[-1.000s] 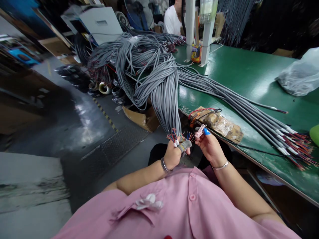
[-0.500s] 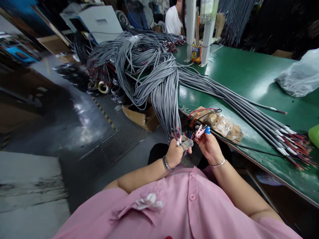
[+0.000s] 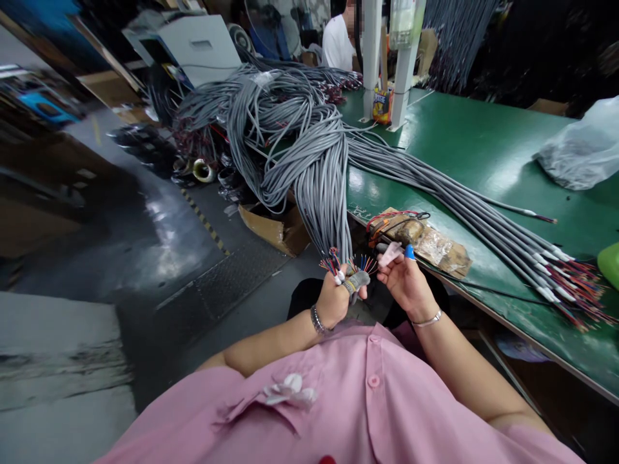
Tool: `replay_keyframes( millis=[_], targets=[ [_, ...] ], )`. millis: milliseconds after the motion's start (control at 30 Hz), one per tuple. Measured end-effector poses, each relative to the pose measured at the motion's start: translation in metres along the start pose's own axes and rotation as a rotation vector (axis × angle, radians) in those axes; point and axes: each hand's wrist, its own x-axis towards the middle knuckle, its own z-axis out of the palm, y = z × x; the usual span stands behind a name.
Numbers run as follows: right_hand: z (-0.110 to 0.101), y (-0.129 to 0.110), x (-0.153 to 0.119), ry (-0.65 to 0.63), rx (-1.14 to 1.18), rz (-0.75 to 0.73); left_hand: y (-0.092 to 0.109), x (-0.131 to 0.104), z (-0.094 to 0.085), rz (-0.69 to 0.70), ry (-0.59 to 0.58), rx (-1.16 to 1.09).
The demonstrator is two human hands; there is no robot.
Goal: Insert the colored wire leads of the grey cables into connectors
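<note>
My left hand [image 3: 333, 300] is closed round the ends of several grey cables [image 3: 323, 187], near the bench's front edge. Coloured wires [image 3: 362, 263] fan out past its thumb, which wears a grey cover [image 3: 356, 281]. More stripped ends with white collars stick up beside that fist. To the right, my right hand [image 3: 407, 287] holds a pink clip [image 3: 389, 255], smeared by motion, at its fingertips. A blue cap [image 3: 410, 251] covers the right thumb, which points up. A small gap separates the clip from the fanned wires.
A cardboard-backed block with wires [image 3: 425, 238] lies on the green bench [image 3: 464, 145] edge. Finished-looking cable ends [image 3: 565, 283] spread rightward. A plastic bag [image 3: 580, 151] sits farther back. An open carton [image 3: 275, 229] stands below. A person in white [image 3: 337, 42] is behind.
My left hand has shifted slightly left with the cables. My right hand has turned a little, the pink clip has tilted and blurred, and the gap between thumb and clip has widened.
</note>
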Motion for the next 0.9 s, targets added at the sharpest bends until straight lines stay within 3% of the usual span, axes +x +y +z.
replay_keyframes(
  millis=[200, 400, 633, 900],
  targets=[
    [0.008, 0.001, -0.004, 0.025, -0.095, -0.109, 0.003, 0.002, 0.007, 0.002, 0.047, -0.030],
    [0.005, 0.004, -0.001, 0.093, -0.086, -0.106, 0.002, 0.005, 0.009, -0.008, 0.048, -0.026],
    [-0.002, 0.014, 0.003, 0.216, -0.210, -0.330, -0.003, 0.006, 0.008, -0.021, 0.031, -0.026],
    [0.004, 0.010, 0.007, 0.032, -0.064, -0.143, -0.007, 0.006, 0.008, -0.001, 0.019, -0.009]
  ],
)
